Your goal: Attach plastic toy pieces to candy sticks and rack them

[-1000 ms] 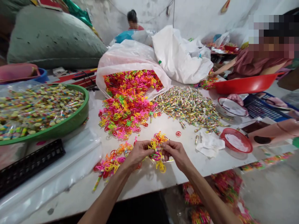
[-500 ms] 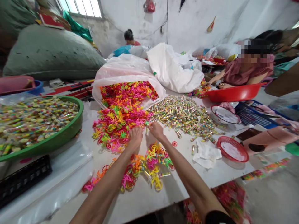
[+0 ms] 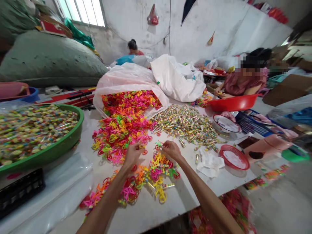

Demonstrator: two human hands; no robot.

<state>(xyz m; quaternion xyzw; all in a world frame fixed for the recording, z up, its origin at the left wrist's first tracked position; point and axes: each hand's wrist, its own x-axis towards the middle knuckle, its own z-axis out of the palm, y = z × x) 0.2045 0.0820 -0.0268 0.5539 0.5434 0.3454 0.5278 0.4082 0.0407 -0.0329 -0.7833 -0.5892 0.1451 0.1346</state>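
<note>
Pinching green piece [image 3: 158, 144] — right hand [image 3: 172, 150] palm-down, left hand [image 3: 132, 154] apart.

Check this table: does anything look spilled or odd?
Bright plastic pieces spill from the open white bag onto the table, though perhaps deliberately. A crumpled white sheet beside the red basket looks carelessly dropped.

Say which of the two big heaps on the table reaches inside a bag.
The mostly pink heap on the left: it runs into the white bag; the tube heap lies outside.
</note>
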